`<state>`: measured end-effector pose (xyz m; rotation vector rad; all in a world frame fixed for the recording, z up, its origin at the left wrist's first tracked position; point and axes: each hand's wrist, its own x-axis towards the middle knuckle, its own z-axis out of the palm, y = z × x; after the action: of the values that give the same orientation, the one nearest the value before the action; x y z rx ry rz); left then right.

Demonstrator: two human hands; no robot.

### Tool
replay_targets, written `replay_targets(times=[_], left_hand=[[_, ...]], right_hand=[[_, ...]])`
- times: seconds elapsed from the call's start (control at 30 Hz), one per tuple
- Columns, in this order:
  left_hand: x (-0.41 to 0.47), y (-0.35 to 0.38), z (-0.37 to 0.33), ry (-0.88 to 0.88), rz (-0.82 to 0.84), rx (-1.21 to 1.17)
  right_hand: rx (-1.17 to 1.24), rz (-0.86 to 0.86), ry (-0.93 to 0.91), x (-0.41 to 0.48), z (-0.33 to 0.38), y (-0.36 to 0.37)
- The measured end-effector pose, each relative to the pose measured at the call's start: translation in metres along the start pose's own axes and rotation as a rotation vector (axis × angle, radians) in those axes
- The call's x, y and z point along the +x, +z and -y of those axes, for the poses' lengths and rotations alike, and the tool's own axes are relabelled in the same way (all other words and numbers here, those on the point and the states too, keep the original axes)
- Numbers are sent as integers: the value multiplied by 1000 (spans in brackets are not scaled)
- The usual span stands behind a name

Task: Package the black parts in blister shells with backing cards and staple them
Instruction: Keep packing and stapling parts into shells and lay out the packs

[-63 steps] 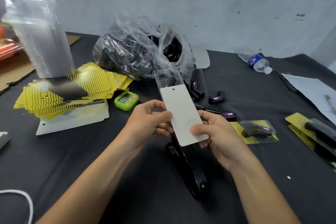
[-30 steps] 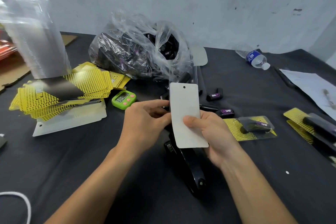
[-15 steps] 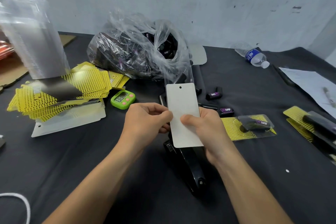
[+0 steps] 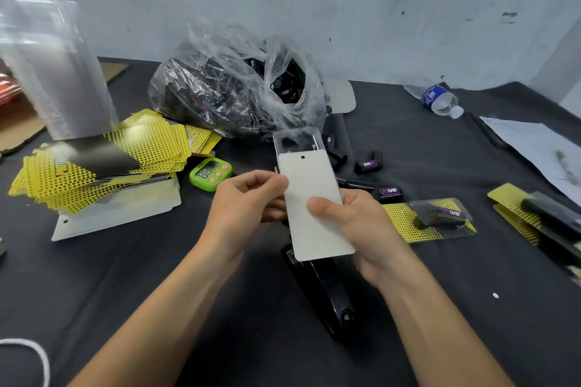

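I hold a backing card (image 4: 314, 198) with its white back toward me, in front of a clear blister shell (image 4: 297, 140) whose top sticks out above the card. My left hand (image 4: 248, 198) pinches the card's left edge. My right hand (image 4: 355, 220) grips the right side, thumb pressed on the card's face. A black stapler (image 4: 327, 292) lies on the table right under the card. Loose black parts (image 4: 369, 164) lie just beyond, and a clear bag (image 4: 235, 88) holds several more. The part inside the shell is hidden.
A pile of yellow dotted cards (image 4: 100, 166) and a tall stack of clear shells (image 4: 53, 72) stand at the left, with a green timer (image 4: 210, 173) beside them. Finished packs (image 4: 434, 218) lie at the right. A water bottle (image 4: 437, 100) and paper (image 4: 540, 148) lie far right.
The card and shell have turned from tilted to nearly upright, and the card has slid a little along the shell. Both hands kept their hold.
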<state>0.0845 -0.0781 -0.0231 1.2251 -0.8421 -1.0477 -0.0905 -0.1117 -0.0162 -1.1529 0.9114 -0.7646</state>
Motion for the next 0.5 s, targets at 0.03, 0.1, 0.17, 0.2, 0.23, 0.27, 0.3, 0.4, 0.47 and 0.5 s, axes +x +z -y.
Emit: replay_targets(times=[0.03, 0.1, 0.17, 0.2, 0.23, 0.27, 0.3, 0.4, 0.47, 0.5], left_hand=[[0, 1, -1, 9, 1, -41], [2, 0, -3, -34, 65, -183], [4, -6, -10, -108, 151, -362], [5, -9, -12, -128, 189, -405], [6, -12, -13, -135, 218, -398], [6, -15, -13, -134, 232, -358], [6, -16, -13, -128, 232, -319], [8, -17, -10, -99, 190, -301], [10, -18, -9, -49, 135, -307], [11, -18, -8, -27, 95, -313]], right_hand=[[-4, 43, 19, -1, 3, -3], [-30, 151, 65, -4, 8, -12], [-76, 236, 118, -6, 10, -19], [-106, 267, 135, -7, 11, -21], [-137, 297, 141, -6, 10, -23], [-161, 309, 151, -7, 11, -24], [-178, 304, 153, -6, 11, -25], [-186, 188, 133, -3, 10, -28], [-115, 78, 91, -1, 7, -31], [-43, 43, 71, 0, 5, -33]])
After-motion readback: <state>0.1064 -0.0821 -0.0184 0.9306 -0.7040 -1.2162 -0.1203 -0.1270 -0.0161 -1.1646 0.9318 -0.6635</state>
